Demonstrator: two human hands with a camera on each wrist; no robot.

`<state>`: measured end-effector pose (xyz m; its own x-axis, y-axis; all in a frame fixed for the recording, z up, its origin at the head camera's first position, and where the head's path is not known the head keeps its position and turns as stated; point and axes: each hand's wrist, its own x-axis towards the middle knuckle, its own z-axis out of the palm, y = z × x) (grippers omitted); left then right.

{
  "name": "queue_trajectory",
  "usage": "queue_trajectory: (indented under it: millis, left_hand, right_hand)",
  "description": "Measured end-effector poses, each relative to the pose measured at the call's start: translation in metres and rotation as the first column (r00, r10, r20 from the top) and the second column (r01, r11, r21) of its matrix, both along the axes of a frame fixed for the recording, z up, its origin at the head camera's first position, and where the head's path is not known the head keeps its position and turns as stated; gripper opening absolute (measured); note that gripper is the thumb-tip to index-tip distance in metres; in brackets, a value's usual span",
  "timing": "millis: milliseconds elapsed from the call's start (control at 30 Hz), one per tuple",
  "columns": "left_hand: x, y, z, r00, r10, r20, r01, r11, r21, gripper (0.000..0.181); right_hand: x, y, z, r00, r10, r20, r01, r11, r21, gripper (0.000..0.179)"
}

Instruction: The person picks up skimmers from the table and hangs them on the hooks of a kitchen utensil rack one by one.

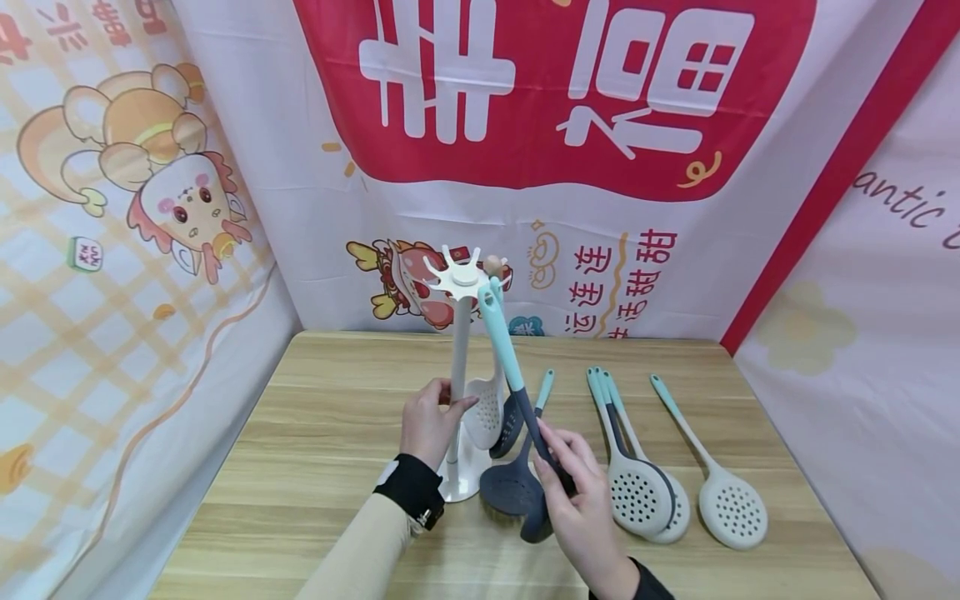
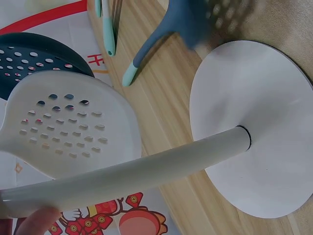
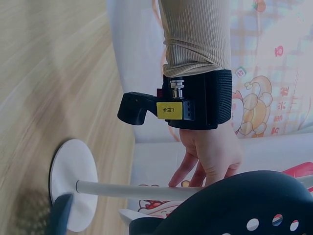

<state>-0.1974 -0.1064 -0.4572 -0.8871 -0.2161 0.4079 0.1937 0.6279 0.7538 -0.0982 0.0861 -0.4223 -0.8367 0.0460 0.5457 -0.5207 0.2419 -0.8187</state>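
Observation:
My left hand (image 1: 431,423) grips the pole (image 1: 460,350) of a white utensil stand, whose round base (image 2: 254,186) rests on the table. A white slotted turner (image 2: 73,127) and a dark skimmer (image 2: 29,61) hang from the stand. My right hand (image 1: 579,504) pinches the dark shaft of a mint-handled kitchen utensil (image 1: 506,350); its handle end is up at the stand's hooks (image 1: 461,275). That utensil's head is mostly hidden by the hand. Below it, another dark mint-handled utensil (image 1: 513,486) lies on the table beside the base.
To the right, several mint-handled skimmers (image 1: 637,500) lie overlapping, pale and dark. A single pale skimmer (image 1: 733,508) lies farther right. Printed cloth (image 1: 322,250) hangs behind and beside the wooden table (image 1: 337,375).

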Motion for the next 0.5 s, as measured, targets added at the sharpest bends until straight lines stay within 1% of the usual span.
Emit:
queue_trajectory:
  millis: [267,500]
  left_hand:
    - [-0.0004,-0.0007,0.0002,1.0,0.002,-0.001,-0.002,1.0,0.011,0.031]
    - [-0.0007,-0.001,-0.0009,1.0,0.005,-0.02,-0.005,1.0,-0.003,0.03]
  right_hand:
    - [0.0001,-0.0008,-0.0007,0.999,0.01,0.047,-0.011,1.0,0.004,0.04]
    - [-0.0005,-0.0013,-0.002,0.999,0.018,0.048,-0.019,1.0,0.005,0.04]
